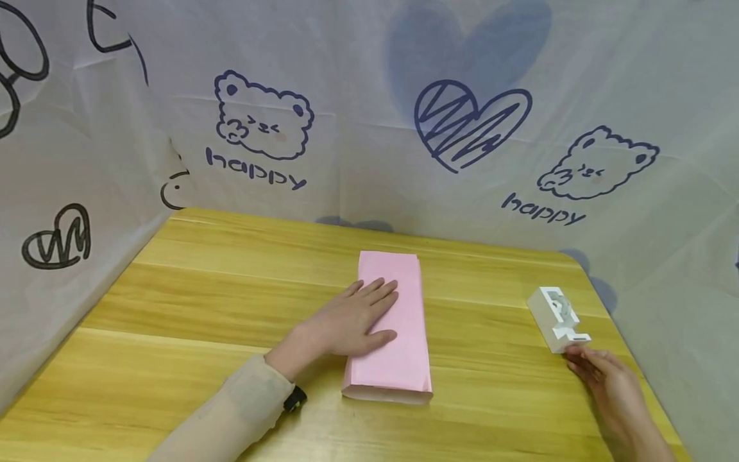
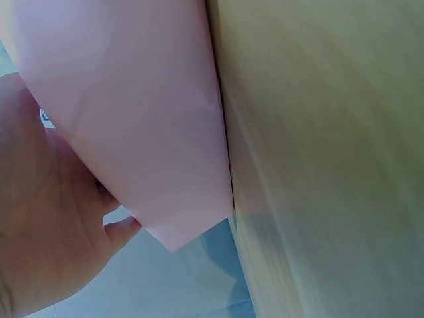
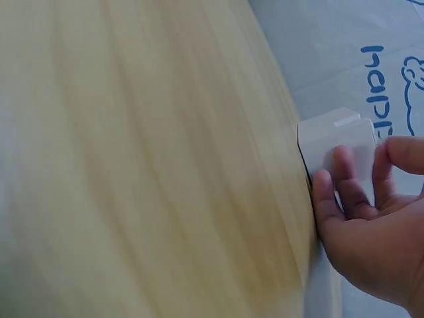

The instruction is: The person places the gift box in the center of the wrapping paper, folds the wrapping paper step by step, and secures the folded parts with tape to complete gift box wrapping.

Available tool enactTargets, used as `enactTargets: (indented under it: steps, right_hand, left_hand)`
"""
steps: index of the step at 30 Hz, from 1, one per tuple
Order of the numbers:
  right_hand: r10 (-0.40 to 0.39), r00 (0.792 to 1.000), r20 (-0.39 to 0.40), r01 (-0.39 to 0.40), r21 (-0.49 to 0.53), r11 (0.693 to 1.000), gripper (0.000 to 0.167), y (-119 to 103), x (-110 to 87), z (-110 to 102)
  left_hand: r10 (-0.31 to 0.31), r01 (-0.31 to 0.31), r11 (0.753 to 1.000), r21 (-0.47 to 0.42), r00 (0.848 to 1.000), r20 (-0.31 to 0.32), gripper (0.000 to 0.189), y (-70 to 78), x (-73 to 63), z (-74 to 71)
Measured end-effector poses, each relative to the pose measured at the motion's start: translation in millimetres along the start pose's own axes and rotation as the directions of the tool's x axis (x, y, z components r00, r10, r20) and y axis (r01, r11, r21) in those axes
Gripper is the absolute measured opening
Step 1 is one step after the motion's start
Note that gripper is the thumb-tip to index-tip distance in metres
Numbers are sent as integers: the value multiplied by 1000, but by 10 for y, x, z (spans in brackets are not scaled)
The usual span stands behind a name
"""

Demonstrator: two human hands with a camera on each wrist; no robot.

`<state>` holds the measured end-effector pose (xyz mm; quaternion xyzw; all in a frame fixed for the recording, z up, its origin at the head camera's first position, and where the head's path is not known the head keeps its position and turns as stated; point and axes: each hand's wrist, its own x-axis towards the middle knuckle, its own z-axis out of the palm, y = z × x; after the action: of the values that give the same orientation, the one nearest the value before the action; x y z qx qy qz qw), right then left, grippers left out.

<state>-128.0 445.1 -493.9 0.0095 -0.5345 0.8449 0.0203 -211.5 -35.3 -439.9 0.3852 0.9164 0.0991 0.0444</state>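
A long pink folded paper [image 1: 404, 359] lies on the wooden table, its near end gaping slightly. Across its upper face my left hand [image 1: 355, 321] rests palm down, fingers extended and spread. In the left wrist view the pink paper [image 2: 146, 132] covers part of that hand [image 2: 53, 199]. To the right stands a white tape dispenser [image 1: 545, 314] with a roll of tape [image 1: 560, 307] in it. My right hand [image 1: 612, 385] holds its near end with curled fingers. The right wrist view shows fingertips against the dispenser [image 3: 324, 142]; whether tape lies between thumb and finger cannot be made out.
The yellow wooden table [image 1: 202, 289] extends around both things. A white cloth [image 1: 358, 77] with drawn bears, hearts and lettering hangs behind the table and along its sides. The dispenser stands near the table's right edge.
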Motion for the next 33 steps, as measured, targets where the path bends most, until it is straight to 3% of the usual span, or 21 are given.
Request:
enactTargets:
  steps: [2,4,6,9,11,15,25,28,33]
  right_hand:
    - [45,998,-46,-48,-84,995,33,-24,10,-8]
    - [115,985,-130,-139,-193,971,32,-61,31,4]
    - [187,959,-216,-250,-320,914,30,-103,63,23]
    - [243,920,-307,-369,-474,799,26,-161,119,61]
    - [250,912,-326,-399,-560,727,24,-191,147,79]
    - [264,910,-320,-413,-640,648,23,-225,188,93]
    - [276,917,-289,-398,-713,576,20,-222,238,85]
    - [283,920,-271,-389,-713,583,23,-223,221,82]
    - [315,924,-215,-373,-680,631,27,-267,118,96]
  left_hand:
    - [-1,1,1000,2,1000,-2,76,-1,1,0]
    - [-2,2,1000,2,1000,-2,76,-1,2,-1]
    - [-3,3,1000,3,1000,-2,77,-1,2,-3]
    - [-4,4,1000,2,1000,4,77,0,4,-5]
    - [-4,4,1000,2,1000,7,77,-1,6,-6]
    - [-1,1,1000,2,1000,8,77,-8,6,-7]
    - [3,-3,1000,-5,1000,-4,76,-22,-11,-44]
    - [0,0,1000,3,1000,-1,76,-17,-10,-48]
    - [-2,2,1000,14,1000,13,77,4,-11,-26]
